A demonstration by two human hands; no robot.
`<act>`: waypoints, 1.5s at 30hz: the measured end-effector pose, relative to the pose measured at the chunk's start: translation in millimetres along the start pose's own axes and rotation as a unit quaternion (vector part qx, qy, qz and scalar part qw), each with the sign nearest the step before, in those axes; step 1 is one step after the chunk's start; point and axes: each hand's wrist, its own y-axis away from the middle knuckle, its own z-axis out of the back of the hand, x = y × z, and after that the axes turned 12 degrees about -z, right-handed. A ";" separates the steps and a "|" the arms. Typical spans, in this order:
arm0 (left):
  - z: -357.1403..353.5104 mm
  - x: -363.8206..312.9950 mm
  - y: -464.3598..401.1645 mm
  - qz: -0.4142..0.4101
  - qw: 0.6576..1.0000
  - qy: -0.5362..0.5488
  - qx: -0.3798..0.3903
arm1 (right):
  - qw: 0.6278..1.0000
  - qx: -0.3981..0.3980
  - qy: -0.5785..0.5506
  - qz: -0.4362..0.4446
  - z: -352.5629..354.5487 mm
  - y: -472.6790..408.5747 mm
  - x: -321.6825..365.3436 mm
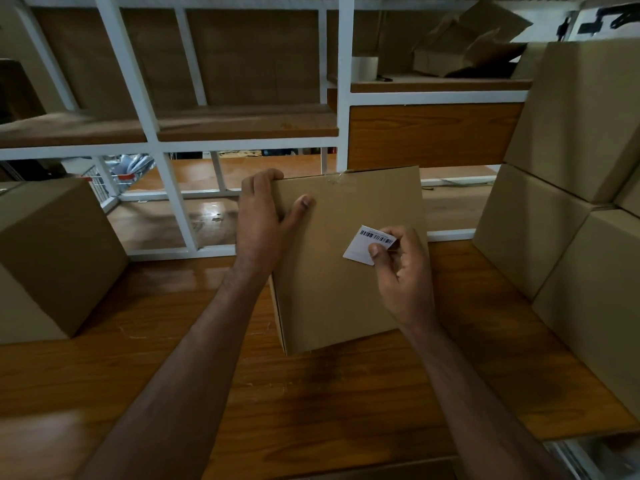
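Observation:
A closed brown cardboard box (332, 271) sits on the wooden table (311, 393) in front of me. My left hand (263, 223) grips its far left corner, fingers curled over the top edge and thumb lying on the top face. My right hand (401, 271) hovers over the box's right side and pinches a small white barcode label (363, 245) between thumb and fingers. The label lies against or just above the box top; I cannot tell whether it touches.
A cardboard box (52, 258) stands at the left of the table. Several stacked boxes (571, 202) fill the right side. A white metal shelf frame (166, 147) with wooden boards rises behind; a tape roll (364, 68) and an open box (467, 46) sit on its upper right shelf.

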 end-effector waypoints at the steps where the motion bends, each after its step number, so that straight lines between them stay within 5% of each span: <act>1: -0.3 -0.3 1.7 -0.003 1.000 0.000 -0.001 | 1.000 -0.001 0.003 0.010 0.8 1.7 -0.9; 15: 2.0 -10.5 56.1 -0.047 0.999 0.023 -0.005 | 0.978 -0.057 0.125 0.155 11.7 61.2 -10.2; 32: 21.6 21.7 116.2 -0.046 0.997 0.034 0.044 | 0.977 -0.027 0.156 0.143 -12.0 107.0 4.4; 45: 36.4 15.0 131.1 -0.049 0.996 0.006 0.079 | 0.990 -0.036 0.052 -0.128 -24.2 117.7 21.8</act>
